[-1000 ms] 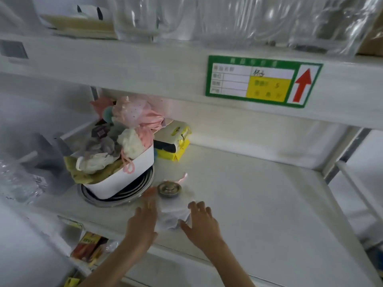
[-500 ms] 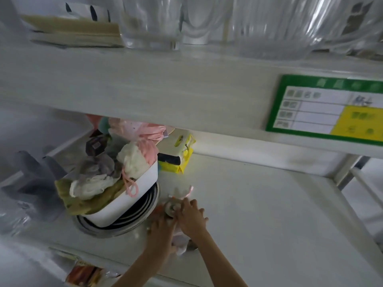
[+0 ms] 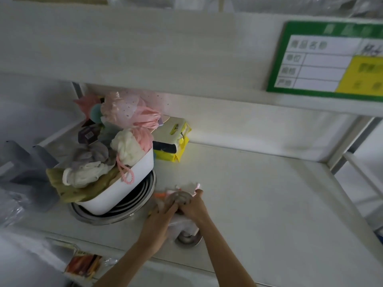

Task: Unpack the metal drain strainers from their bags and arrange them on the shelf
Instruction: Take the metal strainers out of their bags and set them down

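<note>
Round metal drain strainer (image 3: 179, 198), disc face turned up and toward the viewer, no long axis evident. It sits at the fingertips of both hands: left hand (image 3: 158, 219) and right hand (image 3: 193, 207) closed around its near edge, over a crumpled clear bag (image 3: 182, 224). A second strainer (image 3: 188, 238) lies flat nearer the white shelf's (image 3: 269, 204) front edge. White tub (image 3: 124, 189) of cloths stands left.

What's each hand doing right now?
Left hand: fingers on the strainer, grip unclear.
Right hand: closed on the strainer's rim.
</note>
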The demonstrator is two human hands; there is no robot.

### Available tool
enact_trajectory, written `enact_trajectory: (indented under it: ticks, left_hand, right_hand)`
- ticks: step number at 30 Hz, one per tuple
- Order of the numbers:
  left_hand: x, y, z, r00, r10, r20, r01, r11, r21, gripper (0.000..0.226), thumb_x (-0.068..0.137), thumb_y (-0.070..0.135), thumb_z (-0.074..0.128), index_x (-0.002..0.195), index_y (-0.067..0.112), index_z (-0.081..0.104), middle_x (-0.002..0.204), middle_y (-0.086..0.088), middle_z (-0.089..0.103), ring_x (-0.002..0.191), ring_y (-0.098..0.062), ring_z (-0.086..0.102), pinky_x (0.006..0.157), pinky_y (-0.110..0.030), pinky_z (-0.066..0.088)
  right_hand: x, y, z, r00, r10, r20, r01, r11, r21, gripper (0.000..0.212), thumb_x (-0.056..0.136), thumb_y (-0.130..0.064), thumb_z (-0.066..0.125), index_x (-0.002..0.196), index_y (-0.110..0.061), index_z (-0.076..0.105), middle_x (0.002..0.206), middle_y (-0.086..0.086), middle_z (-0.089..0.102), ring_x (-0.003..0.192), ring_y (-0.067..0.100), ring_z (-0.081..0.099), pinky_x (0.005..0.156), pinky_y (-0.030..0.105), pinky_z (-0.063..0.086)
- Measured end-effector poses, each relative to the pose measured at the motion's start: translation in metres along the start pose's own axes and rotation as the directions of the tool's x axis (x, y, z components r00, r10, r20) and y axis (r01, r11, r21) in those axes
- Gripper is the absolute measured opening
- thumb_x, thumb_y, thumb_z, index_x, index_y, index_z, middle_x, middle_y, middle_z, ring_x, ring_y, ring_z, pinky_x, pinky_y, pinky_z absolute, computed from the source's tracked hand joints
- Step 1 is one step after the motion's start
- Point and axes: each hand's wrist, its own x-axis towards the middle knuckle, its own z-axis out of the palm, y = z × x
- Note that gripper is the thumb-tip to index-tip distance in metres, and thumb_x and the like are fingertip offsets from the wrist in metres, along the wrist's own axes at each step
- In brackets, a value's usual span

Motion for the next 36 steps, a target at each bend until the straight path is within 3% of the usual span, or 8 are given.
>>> enact_trajectory:
  ticks: [4, 9, 12, 16, 21, 27, 31, 36]
  left_hand:
    - [-0.009, 0.003, 0.002, 0.999, -0.011, -0.036, 0.005, 0.989, -0.149, 0.100, 0.048, 0.002, 0.085, 0.133, 0.028, 0.038, 0.145, 0.006, 0.039, 0.093, -0.018, 0.067, 0.068, -0.027, 0.057]
    - [-0.008, -0.003, 0.024, 0.998, -0.036, -0.061, 0.026, 0.987, -0.161, 0.105, 0.072, 0.009, 0.074, 0.147, 0.037, 0.005, 0.156, 0.010, 0.018, 0.121, -0.022, 0.052, 0.087, -0.034, 0.052]
    - [-0.005, 0.002, 0.028, 0.992, -0.073, -0.101, 0.060, 0.990, -0.127, 0.097, 0.076, 0.017, 0.072, 0.147, 0.034, 0.008, 0.157, 0.007, 0.015, 0.123, -0.022, 0.050, 0.089, -0.036, 0.051]
    - [-0.003, 0.010, 0.022, 0.986, -0.059, -0.156, 0.043, 0.994, -0.102, 0.090, 0.064, 0.016, 0.082, 0.138, 0.021, 0.032, 0.145, -0.006, 0.041, 0.098, -0.028, 0.066, 0.072, -0.036, 0.058]
    - [-0.004, 0.017, 0.016, 0.982, -0.081, -0.172, 0.070, 0.995, -0.071, 0.086, 0.053, 0.005, 0.086, 0.127, 0.020, 0.044, 0.126, -0.012, 0.061, 0.076, -0.034, 0.069, 0.056, -0.035, 0.059]
    - [-0.009, 0.012, 0.021, 0.978, -0.118, -0.172, 0.072, 0.965, -0.253, 0.083, 0.079, 0.018, 0.071, 0.140, 0.045, 0.021, 0.143, 0.001, 0.045, 0.106, -0.025, 0.061, 0.080, -0.040, 0.056]
    - [-0.011, 0.019, 0.011, 0.973, -0.099, -0.210, 0.016, 0.931, -0.363, 0.093, 0.081, 0.018, 0.069, 0.132, 0.065, 0.007, 0.144, 0.008, 0.040, 0.111, -0.017, 0.055, 0.087, -0.036, 0.054]
    - [-0.006, 0.029, 0.004, 0.961, -0.086, -0.263, -0.044, 0.890, -0.454, 0.076, 0.082, 0.018, 0.068, 0.128, 0.064, 0.029, 0.137, 0.024, 0.042, 0.115, -0.004, 0.051, 0.090, -0.019, 0.048]
  right_hand:
    - [0.007, 0.010, 0.003, 0.997, -0.042, 0.066, 0.041, 0.999, 0.004, 0.044, 0.083, -0.015, 0.055, 0.121, 0.001, 0.038, 0.108, 0.011, 0.065, 0.095, 0.021, 0.061, 0.081, 0.031, 0.048]
    - [0.014, 0.027, 0.013, 0.996, -0.087, 0.011, 0.082, 0.967, 0.242, 0.031, 0.076, -0.024, 0.052, 0.106, -0.017, 0.049, 0.100, 0.010, 0.068, 0.093, 0.025, 0.065, 0.089, 0.050, 0.051]
    - [-0.002, 0.020, 0.006, 0.995, -0.096, -0.031, 0.101, 0.946, 0.307, 0.016, 0.089, -0.024, 0.049, 0.103, -0.031, 0.051, 0.105, 0.014, 0.066, 0.098, 0.028, 0.063, 0.093, 0.049, 0.049]
    - [-0.035, 0.025, 0.002, 0.974, -0.172, -0.146, 0.196, 0.966, 0.169, 0.037, 0.097, -0.036, 0.039, 0.132, -0.024, 0.041, 0.122, 0.005, 0.050, 0.114, 0.022, 0.048, 0.099, 0.036, 0.041]
    - [-0.060, 0.046, 0.025, 0.879, -0.316, -0.357, 0.230, 0.937, -0.262, 0.055, 0.082, -0.045, 0.025, 0.125, -0.020, 0.048, 0.123, 0.003, 0.055, 0.104, 0.024, 0.051, 0.090, 0.034, 0.043]
    - [-0.063, 0.036, 0.024, 0.824, -0.347, -0.447, 0.249, 0.932, -0.265, 0.046, 0.080, -0.040, 0.038, 0.118, -0.017, 0.049, 0.119, 0.005, 0.055, 0.082, 0.032, 0.064, 0.067, 0.037, 0.050]
    - [-0.061, 0.033, 0.021, 0.795, -0.361, -0.487, 0.299, 0.932, -0.204, 0.061, 0.079, -0.056, 0.031, 0.127, -0.021, 0.044, 0.120, 0.003, 0.057, 0.084, 0.032, 0.065, 0.069, 0.037, 0.051]
    - [-0.054, 0.032, 0.015, 0.816, -0.269, -0.511, 0.311, 0.950, -0.003, 0.057, 0.078, -0.062, 0.035, 0.121, -0.029, 0.050, 0.102, 0.002, 0.069, 0.089, 0.022, 0.065, 0.073, 0.032, 0.053]
